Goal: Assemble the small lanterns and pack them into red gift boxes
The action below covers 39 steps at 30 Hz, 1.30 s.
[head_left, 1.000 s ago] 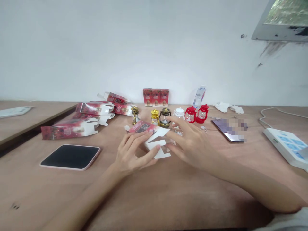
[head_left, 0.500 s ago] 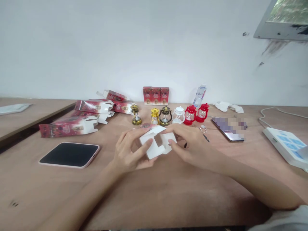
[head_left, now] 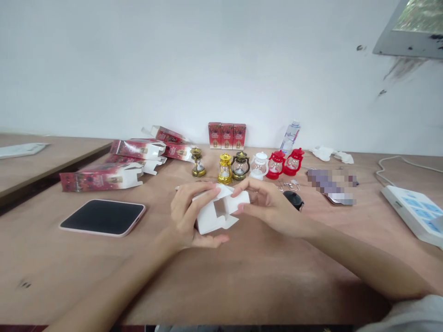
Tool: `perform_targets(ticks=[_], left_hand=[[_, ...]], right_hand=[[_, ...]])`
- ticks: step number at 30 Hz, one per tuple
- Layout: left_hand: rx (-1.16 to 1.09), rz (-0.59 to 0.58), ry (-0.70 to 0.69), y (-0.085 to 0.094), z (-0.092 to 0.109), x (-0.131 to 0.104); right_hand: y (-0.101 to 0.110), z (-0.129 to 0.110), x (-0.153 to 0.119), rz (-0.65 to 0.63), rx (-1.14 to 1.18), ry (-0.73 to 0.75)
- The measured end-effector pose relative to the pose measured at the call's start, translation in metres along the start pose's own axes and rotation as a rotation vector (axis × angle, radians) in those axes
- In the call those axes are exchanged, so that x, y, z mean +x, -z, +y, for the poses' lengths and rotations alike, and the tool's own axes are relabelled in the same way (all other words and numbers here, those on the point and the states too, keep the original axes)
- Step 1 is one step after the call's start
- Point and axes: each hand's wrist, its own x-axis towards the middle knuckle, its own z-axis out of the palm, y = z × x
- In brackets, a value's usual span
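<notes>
A small box with white flaps is held between my two hands near the middle of the table, its flapped end facing me. My left hand wraps round its left side, thumb low and fingers over the top. Fingers of my right hand pinch a white flap on the right. Behind the hands stands a row of small lanterns: a bronze one, a gold one, a dark one, a white one and two red ones.
Flattened and part-open red cartons lie at left, above a phone. Three red boxes stand by the wall beside a bottle. A black round object, a second phone and a white device are at right.
The box has tilted and shifted slightly left and down, and its flaps sit differently. My right hand has moved slightly left. The black round object now shows beside it.
</notes>
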Motion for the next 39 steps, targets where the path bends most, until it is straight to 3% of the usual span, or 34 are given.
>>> perform_targets(ticks=[9, 16, 20, 28, 39], left_hand=[[0.04, 0.008, 0.078, 0.004, 0.006, 0.004], [0.057, 0.042, 0.067, 0.001, 0.006, 0.002], [0.04, 0.083, 0.037, -0.005, 0.005, -0.001], [-0.132, 0.132, -0.013, -0.012, 0.001, -0.004], [-0.132, 0.094, -0.061, -0.015, 0.002, -0.008]], right_hand=[[0.006, 0.002, 0.004, -0.063, 0.138, -0.008], [0.002, 0.001, 0.001, -0.109, -0.011, 0.081], [-0.003, 0.003, -0.001, -0.162, 0.027, 0.056], [-0.014, 0.008, -0.003, -0.057, 0.054, -0.023], [-0.019, 0.014, -0.003, 0.041, -0.035, -0.007]])
